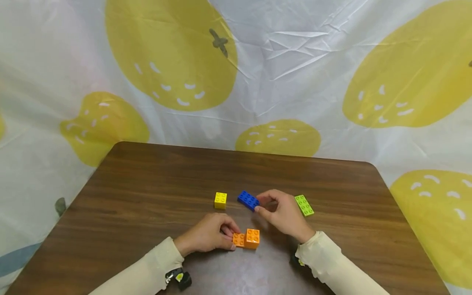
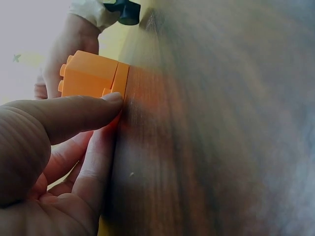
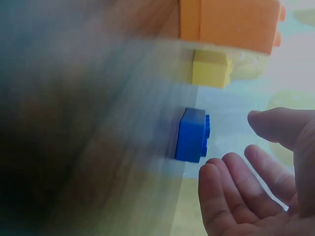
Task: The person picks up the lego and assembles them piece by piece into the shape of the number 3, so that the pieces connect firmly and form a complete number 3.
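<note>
In the head view my left hand pinches the left end of a low orange brick between thumb and fingers. A taller orange brick stands on its right part; the left wrist view shows the seam between the tall orange brick and the low one. My right hand is at the right end of a blue brick. Seen from the right wrist, the thumb and fingers are spread apart, with a gap to the blue brick and nothing held.
A yellow brick lies left of the blue one, beyond my left hand. To the right of my right hand lies a flat lime green brick. All rest on a dark wooden table, with a lemon-print cloth hanging behind its far edge.
</note>
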Motion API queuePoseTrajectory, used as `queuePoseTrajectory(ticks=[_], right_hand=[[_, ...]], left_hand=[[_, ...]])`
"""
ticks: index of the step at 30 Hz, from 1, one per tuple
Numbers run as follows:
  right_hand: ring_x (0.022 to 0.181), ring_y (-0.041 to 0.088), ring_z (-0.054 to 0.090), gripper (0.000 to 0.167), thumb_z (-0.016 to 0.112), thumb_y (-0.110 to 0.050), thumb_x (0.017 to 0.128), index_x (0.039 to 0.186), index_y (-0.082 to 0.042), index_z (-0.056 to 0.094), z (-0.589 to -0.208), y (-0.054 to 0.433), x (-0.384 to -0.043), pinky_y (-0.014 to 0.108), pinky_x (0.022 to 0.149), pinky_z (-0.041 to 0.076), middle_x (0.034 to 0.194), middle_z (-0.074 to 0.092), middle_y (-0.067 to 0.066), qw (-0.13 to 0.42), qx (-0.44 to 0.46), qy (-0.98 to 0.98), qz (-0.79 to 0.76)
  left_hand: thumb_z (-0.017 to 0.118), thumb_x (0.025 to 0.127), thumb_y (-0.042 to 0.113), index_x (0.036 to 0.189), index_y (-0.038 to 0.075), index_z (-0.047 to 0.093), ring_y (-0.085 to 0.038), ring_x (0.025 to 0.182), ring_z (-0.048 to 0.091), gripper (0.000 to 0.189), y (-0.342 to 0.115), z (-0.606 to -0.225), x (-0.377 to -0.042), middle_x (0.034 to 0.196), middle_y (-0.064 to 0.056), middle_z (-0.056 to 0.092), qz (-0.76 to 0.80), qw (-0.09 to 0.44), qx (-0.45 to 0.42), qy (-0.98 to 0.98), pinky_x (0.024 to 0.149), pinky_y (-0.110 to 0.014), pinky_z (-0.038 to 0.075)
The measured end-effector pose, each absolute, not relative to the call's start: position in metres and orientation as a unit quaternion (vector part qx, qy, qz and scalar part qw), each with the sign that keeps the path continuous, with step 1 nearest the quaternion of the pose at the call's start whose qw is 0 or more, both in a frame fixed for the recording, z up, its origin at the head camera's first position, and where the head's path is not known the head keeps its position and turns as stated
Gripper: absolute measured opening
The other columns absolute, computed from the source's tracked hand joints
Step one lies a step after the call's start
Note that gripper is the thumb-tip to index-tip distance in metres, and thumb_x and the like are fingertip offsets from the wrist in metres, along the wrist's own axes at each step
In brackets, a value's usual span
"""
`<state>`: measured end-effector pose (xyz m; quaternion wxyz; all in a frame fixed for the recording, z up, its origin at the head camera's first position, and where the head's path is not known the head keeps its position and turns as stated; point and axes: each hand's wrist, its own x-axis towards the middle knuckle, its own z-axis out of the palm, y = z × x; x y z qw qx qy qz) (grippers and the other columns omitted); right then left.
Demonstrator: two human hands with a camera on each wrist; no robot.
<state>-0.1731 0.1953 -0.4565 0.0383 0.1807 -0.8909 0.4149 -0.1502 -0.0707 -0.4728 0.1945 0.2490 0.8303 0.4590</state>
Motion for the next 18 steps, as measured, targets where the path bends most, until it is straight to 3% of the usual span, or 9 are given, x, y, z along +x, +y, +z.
queuePoseTrajectory(ticks=[18], right_hand=[[0.094,0.017,0.073,0.039,0.089,-0.020,0.086,0.119,-0.006,0.075,-0.454,0.189,-0.196,0.037,0.084,0.063,0.110,0.077,0.007,-0.014,0.178,-0.913,0.367]], left_hand=[[0.093,0.077,0.013,0.104,0.015,0.079,-0.004,0.084,0.067,0.030,-0.073,-0.474,-0.152,0.091,0.008,0.075,0.443,0.191,0.249,0.840,0.076,-0.020,0.057]])
